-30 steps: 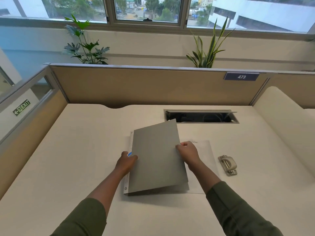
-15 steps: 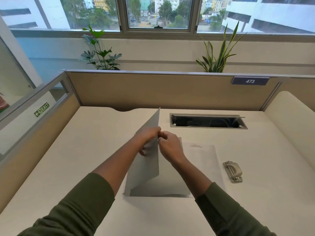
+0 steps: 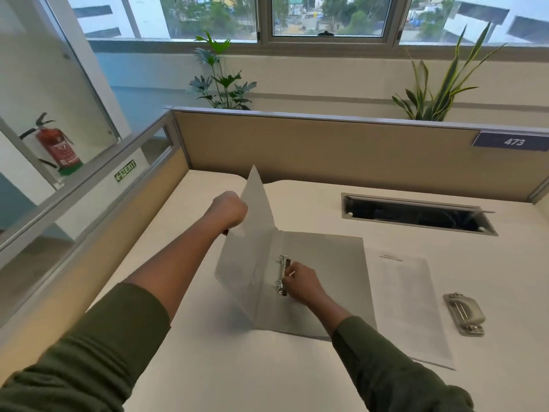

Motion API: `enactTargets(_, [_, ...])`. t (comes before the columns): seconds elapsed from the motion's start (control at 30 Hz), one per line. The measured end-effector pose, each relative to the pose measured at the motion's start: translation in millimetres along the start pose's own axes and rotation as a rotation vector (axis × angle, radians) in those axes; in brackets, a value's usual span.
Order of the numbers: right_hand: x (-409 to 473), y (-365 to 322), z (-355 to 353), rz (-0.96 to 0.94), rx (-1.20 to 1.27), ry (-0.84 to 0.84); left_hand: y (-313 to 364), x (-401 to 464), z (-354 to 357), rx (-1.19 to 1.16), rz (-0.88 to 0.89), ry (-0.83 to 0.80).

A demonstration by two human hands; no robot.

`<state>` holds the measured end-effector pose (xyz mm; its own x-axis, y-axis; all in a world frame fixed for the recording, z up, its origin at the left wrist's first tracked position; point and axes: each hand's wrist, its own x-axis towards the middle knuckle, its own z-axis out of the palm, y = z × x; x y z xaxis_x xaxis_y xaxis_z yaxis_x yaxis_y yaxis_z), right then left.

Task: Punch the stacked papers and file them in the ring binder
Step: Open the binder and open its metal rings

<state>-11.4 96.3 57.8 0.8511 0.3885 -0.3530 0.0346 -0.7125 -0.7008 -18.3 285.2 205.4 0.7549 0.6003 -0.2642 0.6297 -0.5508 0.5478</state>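
Ring binder (image 3: pixel 323 281) open; left hand (image 3: pixel 228 209) grips its cover; right fingers (image 3: pixel 292 275) pinch rings.

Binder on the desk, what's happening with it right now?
A person has the binder open on the desk. The left hand holds the front cover up, and the right hand is at the metal rings. The papers lie flat to the right, unfiled, with the hole punch beside them, untouched.
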Motion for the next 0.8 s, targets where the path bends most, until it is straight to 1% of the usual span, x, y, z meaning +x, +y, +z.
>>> enactTargets(0.13, [11,9,26,0.058,-0.038,-0.041,-46,16,-21,0.283,0.013,0.116])
enactTargets(0.23, [18,10,37,0.085,-0.055,-0.022,-78,27,-22,0.397,-0.006,0.159])
enactTargets(0.3, [20,9,39,0.099,-0.047,-0.002,-97,33,-16,0.465,0.014,0.204])
enactTargets(0.4, [22,9,41,0.127,-0.024,0.009,-128,46,3,0.65,0.165,0.389])
enactTargets(0.47, [25,10,44,0.166,-0.011,0.025,-147,56,21,0.716,0.328,0.448])
enactTargets(0.53, [28,11,47,0.191,-0.005,0.048,-157,61,40,0.706,0.511,0.402])
enactTargets(0.67, [35,10,51,0.241,-0.015,0.071,-165,57,78,0.622,0.855,0.155])
enactTargets(0.73, [39,8,52,0.276,-0.01,0.09,-166,52,93,0.637,0.95,0.013])
enactTargets(0.8, [45,7,54,0.326,-0.002,0.13,-161,51,107,0.6,0.99,-0.102])
